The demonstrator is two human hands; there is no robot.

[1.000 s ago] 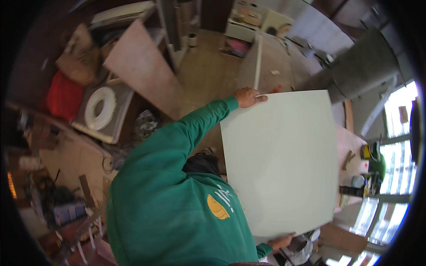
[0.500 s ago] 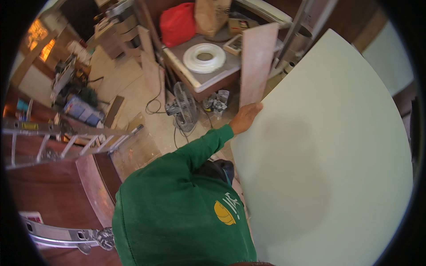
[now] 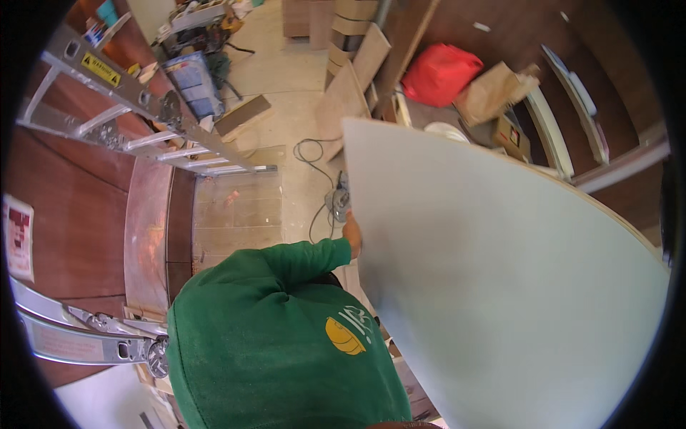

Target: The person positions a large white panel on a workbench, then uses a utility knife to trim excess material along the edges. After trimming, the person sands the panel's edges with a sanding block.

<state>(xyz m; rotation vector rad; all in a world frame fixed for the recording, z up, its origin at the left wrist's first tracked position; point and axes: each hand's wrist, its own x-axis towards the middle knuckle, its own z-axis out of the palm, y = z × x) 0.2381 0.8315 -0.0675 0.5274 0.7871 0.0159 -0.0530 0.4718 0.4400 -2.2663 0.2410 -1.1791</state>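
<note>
Head view: our panel point(image 3: 500, 286) spans centre and right, its upper edge sloping to the right rim. Floor point(image 3: 304, 93) shows between it and the ladder point(image 3: 132, 88), upper left. Past that upper edge sits a red bag point(image 3: 441, 75). Our left hand point(image 3: 351, 234) has fingers clamped on the panel's left edge; our right hand's we cannot tell.
</note>
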